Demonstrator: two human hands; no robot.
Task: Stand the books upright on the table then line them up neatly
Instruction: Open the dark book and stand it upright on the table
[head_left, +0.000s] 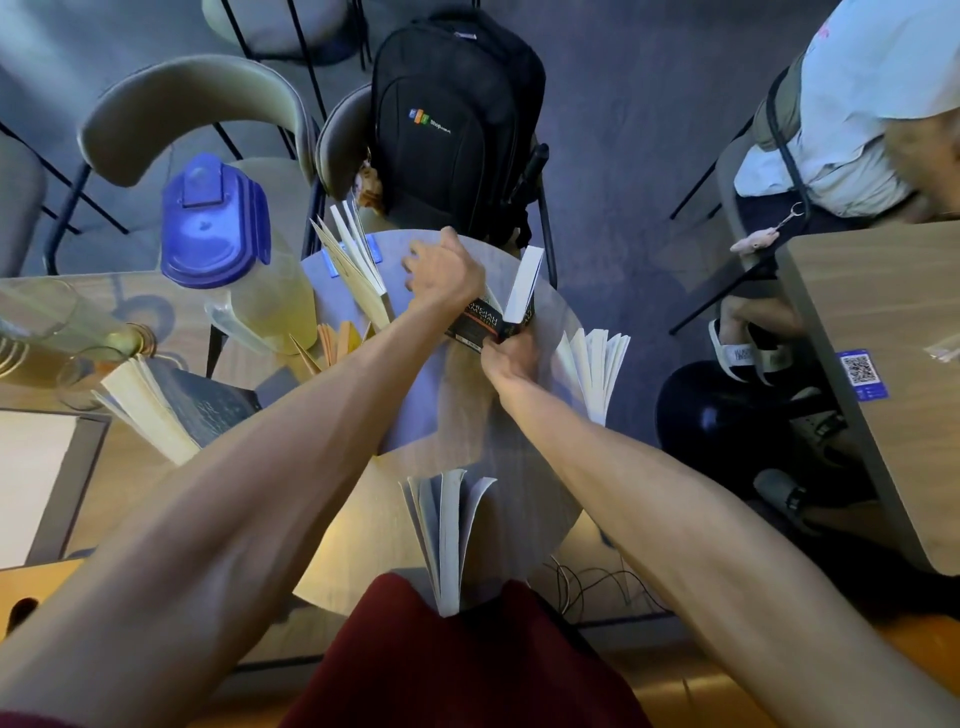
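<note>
The black book (498, 319) sits tilted on the round table (457, 410), page edge up, leaning left, its long axis running away from the person (not yet upright, I judge). At the book's near corner the right hand (511, 353), the closer one, pinches it with curled fingers. The left hand (449, 273) lies over the book's left cover, fingers spread; whether they grip is unclear. Fanned books (449, 535) stand around the black book.

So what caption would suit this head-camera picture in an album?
Left hand and right hand steady a black book on the round table, with other books standing fanned open around it.
</note>
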